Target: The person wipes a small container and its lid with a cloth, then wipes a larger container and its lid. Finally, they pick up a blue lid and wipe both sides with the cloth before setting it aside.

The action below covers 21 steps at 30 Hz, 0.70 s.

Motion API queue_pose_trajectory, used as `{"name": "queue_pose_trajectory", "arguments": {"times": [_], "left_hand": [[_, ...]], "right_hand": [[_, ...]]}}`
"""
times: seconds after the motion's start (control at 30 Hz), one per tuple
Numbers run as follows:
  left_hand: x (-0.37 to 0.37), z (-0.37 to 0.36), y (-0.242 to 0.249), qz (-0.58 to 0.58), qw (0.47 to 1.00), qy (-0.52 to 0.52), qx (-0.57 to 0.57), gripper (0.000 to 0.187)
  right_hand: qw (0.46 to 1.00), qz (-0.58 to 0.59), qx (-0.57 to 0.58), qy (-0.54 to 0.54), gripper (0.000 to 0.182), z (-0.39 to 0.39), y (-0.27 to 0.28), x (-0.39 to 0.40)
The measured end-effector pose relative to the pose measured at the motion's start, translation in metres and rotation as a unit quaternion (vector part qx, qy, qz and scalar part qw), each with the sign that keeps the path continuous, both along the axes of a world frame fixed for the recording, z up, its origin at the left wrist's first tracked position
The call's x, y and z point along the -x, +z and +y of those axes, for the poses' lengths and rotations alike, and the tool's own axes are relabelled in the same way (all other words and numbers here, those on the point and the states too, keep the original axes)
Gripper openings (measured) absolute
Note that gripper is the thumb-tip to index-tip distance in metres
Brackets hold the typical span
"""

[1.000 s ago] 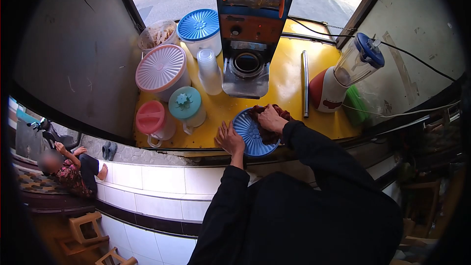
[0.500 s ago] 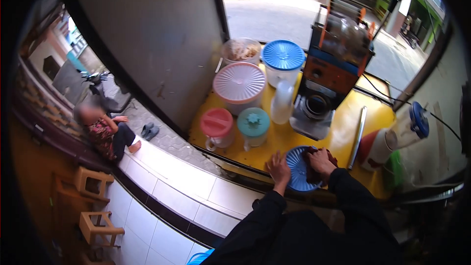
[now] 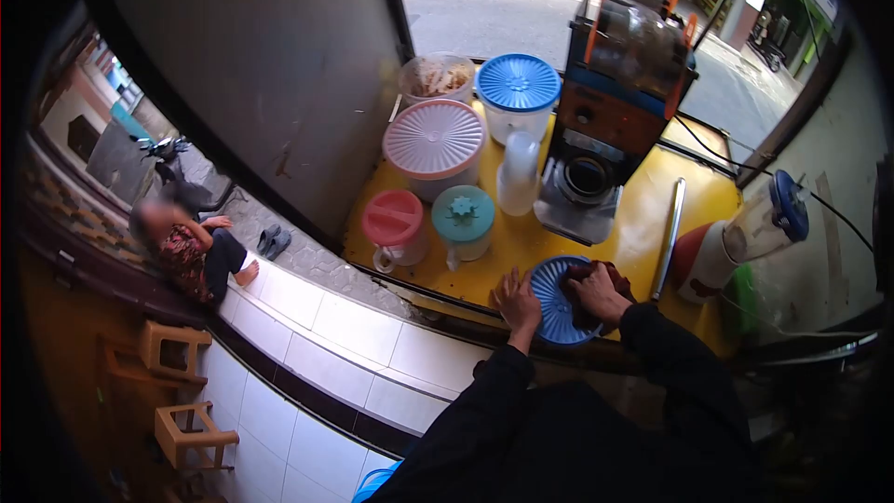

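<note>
Head view is showing a round blue ribbed plastic lid lying flat at the near edge of a yellow surface, just in front of the person's dark sleeves. Being round, the lid is showing no long axis; its ribbed face is pointing up toward the camera. The left hand is resting on the lid's left rim with the fingers spread apart and pressing flat, gripping nothing. The right hand is lying on the lid's right part, its fingers closed on a dark reddish-brown cloth that is bunching between the palm and the lid.

Behind the lid, a pink-lidded jug and a teal-lidded jug are standing side by side, and farther back a large pink-lidded tub and a blue-lidded white tub are sitting near an open tub of pale contents. A stack of clear plastic cups is standing just beside an orange and blue cup-sealing machine. A slim metal bar is lying right of the lid, with its long axis running away from the person. A blender with a red base and blue cap is leaning at the far right. Another person is sitting on the ground outside, well apart.
</note>
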<state>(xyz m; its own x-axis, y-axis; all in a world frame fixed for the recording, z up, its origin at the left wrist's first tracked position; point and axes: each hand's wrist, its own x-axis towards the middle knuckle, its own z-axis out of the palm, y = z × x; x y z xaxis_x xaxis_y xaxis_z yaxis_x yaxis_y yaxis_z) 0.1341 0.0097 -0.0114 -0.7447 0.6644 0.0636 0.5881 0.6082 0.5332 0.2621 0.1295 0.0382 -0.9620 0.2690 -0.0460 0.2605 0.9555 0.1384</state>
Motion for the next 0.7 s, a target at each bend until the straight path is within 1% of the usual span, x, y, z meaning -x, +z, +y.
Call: {"name": "queue_pose_trajectory", "arguments": {"times": [0.03, 0.07, 0.1, 0.13, 0.17, 0.2, 0.23, 0.3, 0.33, 0.4, 0.43, 0.5, 0.53, 0.6, 0.63, 0.7], "left_hand": [[0.000, 0.000, -0.001, 0.004, 1.000, -0.002, 0.002, 0.032], [0.001, 0.000, -0.001, 0.008, 1.000, -0.005, 0.002, 0.032], [0.000, 0.000, -0.001, 0.011, 1.000, -0.004, 0.001, 0.031], [0.000, 0.001, -0.001, 0.014, 1.000, -0.001, -0.001, 0.031], [-0.001, 0.000, -0.001, 0.018, 1.000, -0.004, -0.004, 0.031], [-0.001, 0.001, -0.002, 0.023, 1.000, -0.004, -0.006, 0.031], [-0.001, 0.001, -0.003, 0.016, 1.000, -0.017, -0.004, 0.031], [0.000, 0.001, -0.005, 0.019, 1.000, -0.001, -0.007, 0.031], [0.000, 0.001, -0.004, 0.020, 1.000, -0.003, -0.003, 0.031], [0.001, 0.001, -0.006, 0.026, 1.000, -0.006, -0.001, 0.031], [0.001, 0.001, -0.008, 0.035, 0.999, -0.008, -0.002, 0.030], [0.001, 0.001, -0.010, 0.037, 0.999, -0.008, -0.008, 0.030], [0.001, 0.002, -0.010, 0.040, 0.999, -0.006, -0.014, 0.030], [0.000, 0.001, -0.008, 0.033, 0.999, -0.003, -0.012, 0.030], [0.001, 0.001, -0.007, 0.025, 1.000, -0.001, -0.008, 0.030], [0.001, 0.001, -0.006, 0.023, 1.000, -0.004, -0.011, 0.030]], "right_hand": [[0.990, -0.133, 0.008, -0.039, 0.028, -0.005, 0.031, 0.009], [0.988, -0.136, 0.004, -0.073, 0.024, -0.002, 0.026, 0.011], [0.988, -0.110, -0.041, -0.095, 0.022, 0.002, 0.007, 0.010], [0.990, -0.112, -0.061, -0.065, 0.021, 0.005, 0.014, 0.013], [0.993, -0.078, -0.069, -0.055, 0.023, 0.007, 0.010, 0.012], [0.995, -0.065, -0.051, -0.058, 0.024, 0.008, 0.007, 0.011], [0.992, -0.097, -0.040, -0.068, 0.026, 0.009, 0.004, 0.010], [0.993, -0.093, -0.033, -0.070, 0.028, 0.010, -0.004, 0.003], [0.992, -0.097, -0.032, -0.072, 0.028, 0.014, -0.023, -0.005], [0.992, -0.060, -0.110, 0.011, 0.030, 0.021, -0.054, -0.016], [0.992, -0.061, -0.110, 0.010, 0.030, 0.012, -0.031, -0.012], [0.991, -0.134, 0.000, -0.005, 0.032, -0.004, 0.013, -0.006], [0.991, -0.133, -0.001, -0.006, 0.032, -0.002, 0.012, -0.008], [0.993, -0.098, -0.062, -0.025, 0.034, 0.002, 0.013, -0.008], [0.993, -0.096, -0.064, -0.025, 0.034, 0.003, 0.016, -0.002], [0.986, -0.129, -0.055, -0.090, 0.036, 0.004, 0.022, 0.011]]}}
